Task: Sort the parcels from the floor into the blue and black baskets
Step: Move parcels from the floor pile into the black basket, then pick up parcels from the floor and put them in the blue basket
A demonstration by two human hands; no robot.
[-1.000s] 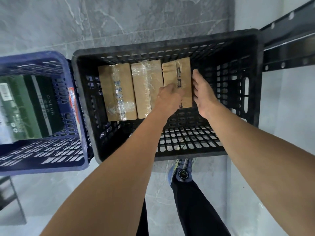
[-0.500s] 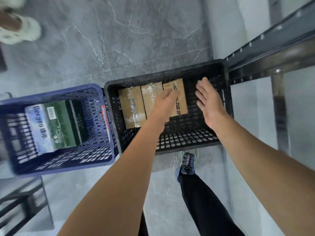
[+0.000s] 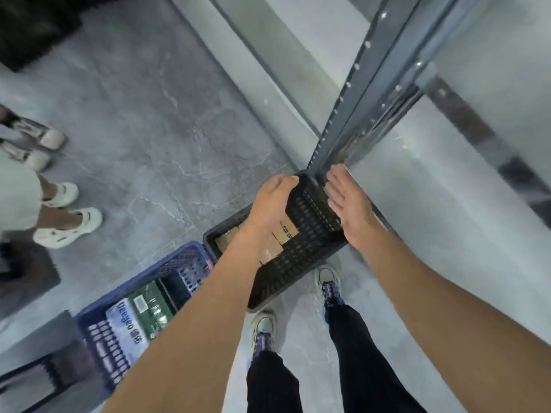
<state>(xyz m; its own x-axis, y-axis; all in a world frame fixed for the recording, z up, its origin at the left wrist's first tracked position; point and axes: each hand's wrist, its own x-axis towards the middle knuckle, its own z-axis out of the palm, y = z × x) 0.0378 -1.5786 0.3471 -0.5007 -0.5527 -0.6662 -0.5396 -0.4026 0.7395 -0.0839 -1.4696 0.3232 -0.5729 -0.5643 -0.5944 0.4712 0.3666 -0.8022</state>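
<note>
The black basket stands on the floor ahead of my feet with brown cardboard parcels lying flat inside. My left hand hovers above the basket, fingers relaxed and holding nothing. My right hand is lifted over the basket's far right side, fingers straight and empty. The blue basket sits just left of the black one and holds a green and white pack. My left forearm hides part of the parcels.
A grey metal shelf post rises at the black basket's far corner. Two people's feet in pale shoes stand at the left. My own shoes are right behind the baskets. Dark mats lie at the left edge.
Both hands have come up out of the black basket, leaving the brown parcel lying inside. The view has pulled back and swung, so the baskets look smaller and lower.
</note>
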